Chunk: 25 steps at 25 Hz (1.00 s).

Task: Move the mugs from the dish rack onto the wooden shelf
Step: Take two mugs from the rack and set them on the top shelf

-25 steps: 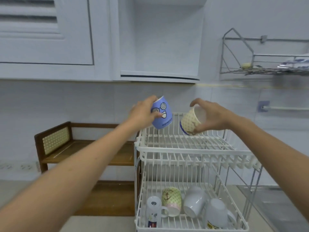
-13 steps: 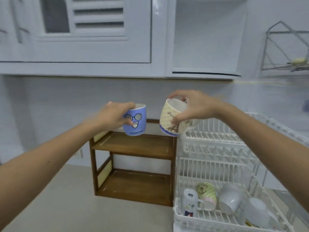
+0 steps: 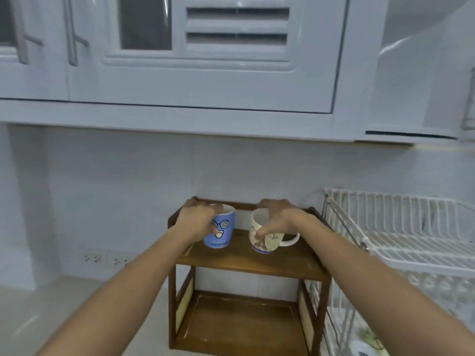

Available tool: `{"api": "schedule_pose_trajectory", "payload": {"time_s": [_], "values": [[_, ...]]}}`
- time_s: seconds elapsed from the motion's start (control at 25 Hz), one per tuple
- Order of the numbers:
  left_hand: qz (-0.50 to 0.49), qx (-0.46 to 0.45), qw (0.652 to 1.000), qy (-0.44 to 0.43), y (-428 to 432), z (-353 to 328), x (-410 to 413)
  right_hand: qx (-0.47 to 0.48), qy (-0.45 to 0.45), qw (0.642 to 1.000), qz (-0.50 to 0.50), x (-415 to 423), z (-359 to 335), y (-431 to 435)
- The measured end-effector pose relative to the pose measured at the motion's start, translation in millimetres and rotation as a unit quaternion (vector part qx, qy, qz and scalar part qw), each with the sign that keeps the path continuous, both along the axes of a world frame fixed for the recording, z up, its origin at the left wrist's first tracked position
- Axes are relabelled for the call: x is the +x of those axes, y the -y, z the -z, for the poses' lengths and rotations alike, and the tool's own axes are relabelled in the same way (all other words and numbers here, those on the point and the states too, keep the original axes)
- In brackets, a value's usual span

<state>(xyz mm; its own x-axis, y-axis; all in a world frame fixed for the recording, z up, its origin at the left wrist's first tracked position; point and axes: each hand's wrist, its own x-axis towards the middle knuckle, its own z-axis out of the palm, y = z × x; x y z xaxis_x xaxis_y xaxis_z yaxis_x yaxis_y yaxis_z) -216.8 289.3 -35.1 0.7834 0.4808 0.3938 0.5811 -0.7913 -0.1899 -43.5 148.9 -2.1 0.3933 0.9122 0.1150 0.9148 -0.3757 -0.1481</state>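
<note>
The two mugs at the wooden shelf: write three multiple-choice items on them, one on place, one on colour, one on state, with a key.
1. Where are the two mugs?
A. On the shelf's bottom tier
B. At the shelf's top tier
C. In the dish rack

2. What colour is the mug in the left hand?
A. Blue
B. Green
C. Red

3. How does the mug in the right hand sit?
A. Upside down
B. Lying on its side
C. Mouth up, slightly tilted

Key:
1 B: the blue mug and the cream mug are at the top board of the wooden shelf, left of the dish rack.
2 A: the left hand grips a blue mug with a cartoon face.
3 C: the right hand holds the cream mug by its rim, opening upward, leaning a little.
</note>
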Motion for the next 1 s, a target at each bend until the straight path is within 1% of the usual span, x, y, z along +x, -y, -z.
{"api": "schedule_pose_trajectory", "payload": {"time_s": [0.08,0.28,0.48,0.68,0.92,1.0], "values": [[-0.004,-0.008,1.000,-0.019,-17,11,12,-0.001,-0.016,1.000,0.007,7,16,-23],[-0.019,-0.063,0.997,-0.044,-38,26,25,-0.013,-0.028,0.999,0.009,12,36,-61],[-0.014,-0.094,0.995,-0.036,-44,30,25,-0.013,-0.018,1.000,0.008,12,47,-79],[-0.026,-0.057,0.997,-0.040,-43,36,26,-0.019,-0.031,0.999,0.008,19,51,-83],[-0.026,-0.067,0.997,-0.040,-44,39,30,-0.032,-0.037,0.999,0.004,26,57,-81],[-0.032,-0.067,0.996,-0.050,-44,38,29,-0.054,-0.021,0.998,0.016,27,63,-80]]}}
